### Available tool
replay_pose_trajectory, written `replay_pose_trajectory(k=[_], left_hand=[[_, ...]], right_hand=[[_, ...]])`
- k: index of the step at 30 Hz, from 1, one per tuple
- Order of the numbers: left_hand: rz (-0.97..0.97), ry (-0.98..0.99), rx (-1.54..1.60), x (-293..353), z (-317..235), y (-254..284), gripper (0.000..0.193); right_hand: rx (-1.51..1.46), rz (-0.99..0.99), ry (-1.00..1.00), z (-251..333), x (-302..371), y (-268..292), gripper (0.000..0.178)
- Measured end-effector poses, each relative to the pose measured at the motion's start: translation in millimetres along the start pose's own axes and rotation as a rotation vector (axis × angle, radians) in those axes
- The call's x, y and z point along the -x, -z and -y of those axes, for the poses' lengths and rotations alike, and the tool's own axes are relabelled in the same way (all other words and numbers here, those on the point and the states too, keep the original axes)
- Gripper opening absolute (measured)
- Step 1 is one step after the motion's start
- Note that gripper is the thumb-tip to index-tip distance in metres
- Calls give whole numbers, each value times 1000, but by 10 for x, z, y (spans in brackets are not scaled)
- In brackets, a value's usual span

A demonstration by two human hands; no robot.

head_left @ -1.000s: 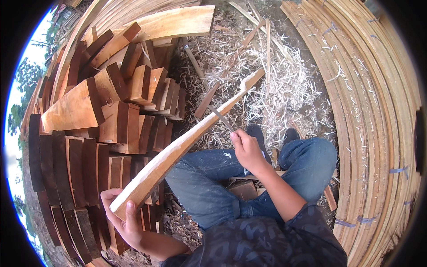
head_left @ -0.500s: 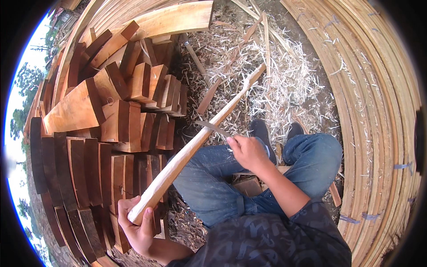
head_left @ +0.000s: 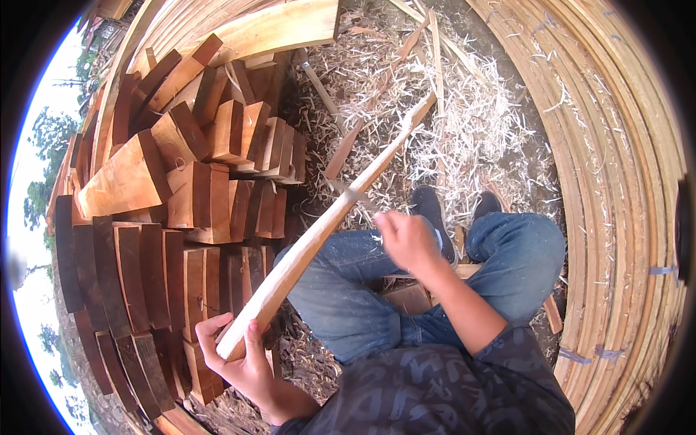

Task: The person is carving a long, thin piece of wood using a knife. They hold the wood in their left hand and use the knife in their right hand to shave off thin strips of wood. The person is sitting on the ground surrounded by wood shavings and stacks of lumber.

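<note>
My left hand (head_left: 245,366) grips the thick near end of a long pale wooden pole (head_left: 299,259), with thumb and fingers on either side of it. The pole slants up to the right, away from me, and narrows toward its far tip. In my right hand (head_left: 409,243) is a knife (head_left: 352,193), its handle hidden by the closed fingers. The blade lies across the pole's upper side, somewhat past its middle, and is slightly smeared by motion. Beneath the pole is my bent left leg (head_left: 348,268) in jeans.
Stacked wooden blocks (head_left: 190,192) rise close by on the left, under a wide plank (head_left: 283,30). Curled shavings (head_left: 464,145) and thin offcut strips (head_left: 343,151) litter the ground ahead. Along the right lie long bundled wooden strips (head_left: 602,188) bound with ties.
The knife has shifted a little up and away along the pole, with my right hand. My left hand and the pole's near end sit slightly further right.
</note>
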State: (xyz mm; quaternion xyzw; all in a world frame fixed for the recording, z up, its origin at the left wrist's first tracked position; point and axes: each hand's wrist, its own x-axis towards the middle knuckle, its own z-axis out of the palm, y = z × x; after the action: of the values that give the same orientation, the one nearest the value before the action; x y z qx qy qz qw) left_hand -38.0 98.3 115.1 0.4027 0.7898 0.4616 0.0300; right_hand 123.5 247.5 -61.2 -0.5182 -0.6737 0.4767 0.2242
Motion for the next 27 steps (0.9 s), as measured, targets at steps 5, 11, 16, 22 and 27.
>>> replay_pose_trajectory(k=[5, 11, 16, 22, 27], left_hand=[[-8, -73, -97, -51, 81, 40, 28], [-37, -44, -83, 46, -37, -27, 27], [1, -16, -49, 42, -97, -67, 25], [-16, -43, -64, 107, -87, -31, 26], [41, -178, -169, 26, 30, 7, 26]], right_hand=[[39, -74, 13, -156, -20, -44, 42], [-22, 18, 34, 150, 78, 98, 43], [89, -86, 23, -139, -55, 39, 41], [68, -84, 128, -36, 85, -15, 41], [83, -162, 31, -276, -35, 3, 40]])
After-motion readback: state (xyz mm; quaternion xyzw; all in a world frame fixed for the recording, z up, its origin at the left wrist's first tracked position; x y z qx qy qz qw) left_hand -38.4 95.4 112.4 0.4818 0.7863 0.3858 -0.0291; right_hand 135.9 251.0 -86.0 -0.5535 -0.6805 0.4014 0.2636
